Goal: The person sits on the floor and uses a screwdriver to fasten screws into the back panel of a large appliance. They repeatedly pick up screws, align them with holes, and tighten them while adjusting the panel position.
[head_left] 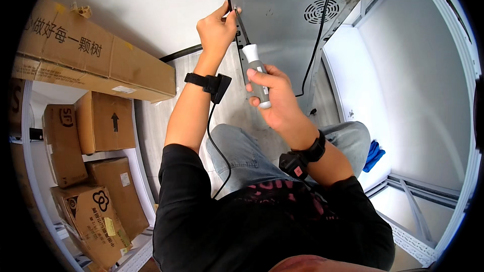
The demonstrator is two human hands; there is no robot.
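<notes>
My right hand [275, 93] is wrapped around the grey and white handle of a screwdriver [257, 73]. The shaft slants up and to the left, and its tip reaches the left edge of a grey metal panel [277, 30] on a tall appliance with a black top. Right beside that tip, my left hand [218, 30] has its thumb and fingers pinched together against the panel's edge. Whatever they pinch is too small to make out. A black power cord [319, 35] hangs down the panel past a round slotted vent [321, 11].
Long cardboard boxes [101, 50] lie at the left, above a white-framed shelf [143, 171] of several cartons [106, 121]. On the right stands a white-framed cabinet [418, 90], with a blue cloth [373, 156] near its base. A cable [214, 146] runs from my left wrist strap.
</notes>
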